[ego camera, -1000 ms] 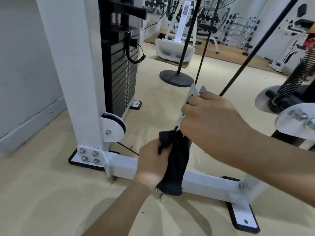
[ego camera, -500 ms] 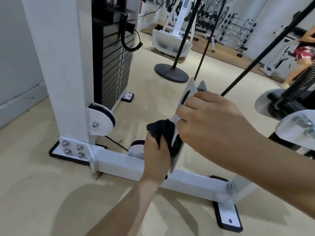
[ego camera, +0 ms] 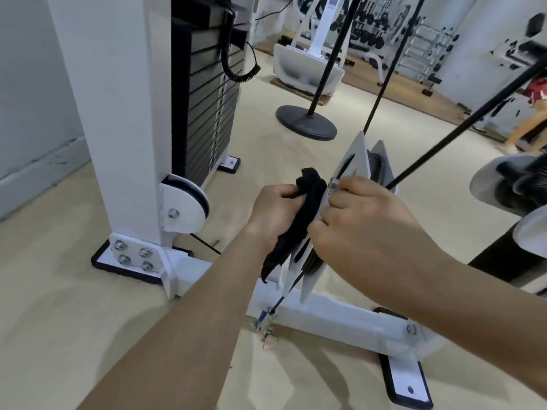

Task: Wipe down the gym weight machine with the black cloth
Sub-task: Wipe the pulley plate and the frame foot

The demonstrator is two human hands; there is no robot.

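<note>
The left hand (ego camera: 273,214) gripped a bunched black cloth (ego camera: 299,220), its fingers curled tightly round the upper part of the fabric. The cloth lay pressed against the left face of a white metal pulley bracket (ego camera: 353,170), and its loose lower end hung down beside that plate, above the white steel base beam (ego camera: 334,316) of the gym weight machine. The right hand (ego camera: 367,232) held the same bracket from the near right side, fingers bent round the plate edges just below a silver bolt head (ego camera: 333,183). The two hands were close together, with the cloth and the bracket between them.

A black cable (ego camera: 461,125) ran up and to the right from the bracket's dark pulley wheel; a second black cable (ego camera: 384,75) rose more steeply from its top. Below the bracket a thin cable ended at a small metal clip (ego camera: 265,322) on the beige floor (ego camera: 74,306), touching the base beam.

To the left stood the machine's white upright column (ego camera: 118,113) with a bolted foot plate (ego camera: 133,254) and a white-covered round pulley (ego camera: 185,207) at its lower right. Behind the column was a stack of black weight plates (ego camera: 207,99), with a coiled black cord (ego camera: 236,63) hanging in front of it.

Farther back, a dark round base with a pole (ego camera: 306,125) stood on the floor, and beyond it were white gym equipment (ego camera: 307,66) and a dumbbell rack, blurred.
</note>
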